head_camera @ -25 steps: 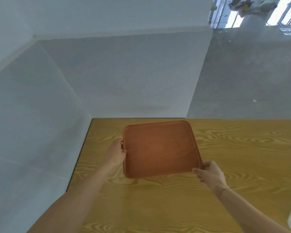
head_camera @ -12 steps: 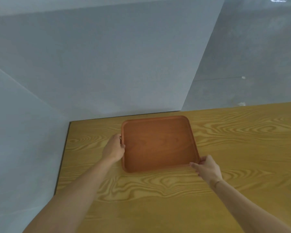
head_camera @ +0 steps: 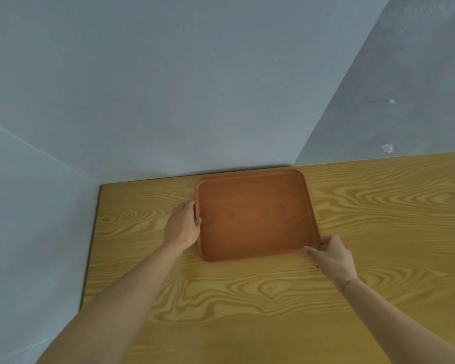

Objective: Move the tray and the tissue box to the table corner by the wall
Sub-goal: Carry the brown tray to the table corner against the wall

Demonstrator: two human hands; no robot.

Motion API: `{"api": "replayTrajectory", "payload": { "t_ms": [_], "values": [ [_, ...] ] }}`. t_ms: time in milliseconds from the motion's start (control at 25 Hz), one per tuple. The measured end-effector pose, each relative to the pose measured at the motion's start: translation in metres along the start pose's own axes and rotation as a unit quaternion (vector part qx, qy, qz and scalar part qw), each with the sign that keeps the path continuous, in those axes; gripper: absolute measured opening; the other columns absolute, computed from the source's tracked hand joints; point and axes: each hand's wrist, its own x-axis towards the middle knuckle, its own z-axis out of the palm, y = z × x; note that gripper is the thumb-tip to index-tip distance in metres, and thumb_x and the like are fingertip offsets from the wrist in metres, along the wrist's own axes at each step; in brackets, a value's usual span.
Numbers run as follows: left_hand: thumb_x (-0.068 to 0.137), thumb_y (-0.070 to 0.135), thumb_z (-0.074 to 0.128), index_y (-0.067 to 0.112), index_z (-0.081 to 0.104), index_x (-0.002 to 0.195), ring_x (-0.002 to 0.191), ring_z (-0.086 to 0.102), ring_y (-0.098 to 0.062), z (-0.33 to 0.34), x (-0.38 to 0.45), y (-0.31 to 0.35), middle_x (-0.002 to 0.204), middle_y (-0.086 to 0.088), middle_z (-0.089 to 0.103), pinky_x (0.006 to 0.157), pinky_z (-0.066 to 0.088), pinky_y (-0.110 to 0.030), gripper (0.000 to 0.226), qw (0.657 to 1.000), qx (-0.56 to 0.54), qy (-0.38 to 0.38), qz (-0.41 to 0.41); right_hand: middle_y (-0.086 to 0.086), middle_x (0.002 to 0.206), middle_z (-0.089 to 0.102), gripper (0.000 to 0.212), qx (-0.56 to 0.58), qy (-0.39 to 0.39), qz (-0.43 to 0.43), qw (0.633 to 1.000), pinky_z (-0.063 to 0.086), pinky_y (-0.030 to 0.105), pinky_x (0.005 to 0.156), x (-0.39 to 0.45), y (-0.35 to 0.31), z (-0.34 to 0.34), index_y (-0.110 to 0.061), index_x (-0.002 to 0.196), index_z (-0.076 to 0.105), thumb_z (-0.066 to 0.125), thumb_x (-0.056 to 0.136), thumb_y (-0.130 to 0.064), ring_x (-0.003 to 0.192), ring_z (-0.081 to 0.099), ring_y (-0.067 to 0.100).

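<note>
A reddish-brown rectangular tray (head_camera: 255,216) lies flat on the yellow wood-grain table (head_camera: 273,298), its far edge close to the wall. My left hand (head_camera: 183,224) grips the tray's left rim. My right hand (head_camera: 331,254) holds the tray's near right corner. The tray holds nothing. The tissue box is not in view.
Grey walls (head_camera: 168,88) rise behind and to the left of the table and meet at the corner. The table's left edge (head_camera: 91,245) runs along the left wall. Bare tabletop stretches to the right and toward me.
The tray has come down from a tilted, lifted pose to lie flat near the back wall. Both hands stayed on its rim. My view has tipped downward.
</note>
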Motion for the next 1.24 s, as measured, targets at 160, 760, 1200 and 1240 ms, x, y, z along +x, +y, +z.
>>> {"api": "replayTrajectory", "payload": {
  "t_ms": [160,760,1200,1240],
  "values": [
    [0.098,0.023,0.056,0.011,0.042,0.146,0.125,0.05,-0.028,0.005,0.0,-0.001,0.138,-0.01,0.053,0.1,0.047,-0.045,0.051,1.0,0.015,0.012,0.008,-0.002,0.09,0.064,0.04,-0.053,0.008,-0.021,0.998,0.052,0.037,0.066,0.001,0.0,-0.002,-0.017,0.102,0.052,0.079,0.08,-0.038,0.077,0.06,0.012],
    [0.082,0.088,0.025,0.014,0.001,0.158,0.153,0.007,-0.023,0.054,-0.088,-0.03,0.166,-0.009,0.013,0.123,0.008,-0.048,0.109,0.99,0.108,0.026,0.092,0.008,0.167,-0.002,0.102,-0.404,0.051,-0.241,0.881,0.003,0.066,0.118,-0.016,0.025,0.012,-0.01,0.157,0.005,0.015,0.083,-0.079,0.151,-0.013,0.032],
    [0.081,0.088,0.029,0.016,0.002,0.158,0.152,0.011,-0.021,0.056,-0.078,-0.029,0.164,-0.009,0.02,0.122,0.008,-0.047,0.108,0.99,0.104,0.04,0.082,0.005,0.168,0.001,0.096,-0.348,0.064,-0.198,0.914,0.005,0.068,0.117,0.0,0.017,0.014,-0.015,0.158,0.003,0.029,0.088,-0.076,0.152,-0.01,0.032],
    [0.081,0.088,0.029,0.018,0.0,0.158,0.152,0.009,-0.02,0.056,-0.075,-0.028,0.165,-0.008,0.018,0.122,0.006,-0.046,0.109,0.991,0.102,0.036,0.079,0.005,0.168,0.003,0.097,-0.343,0.064,-0.195,0.916,0.005,0.068,0.117,0.002,0.015,0.014,-0.016,0.158,0.003,0.03,0.086,-0.075,0.152,-0.01,0.032]
  ]
}}
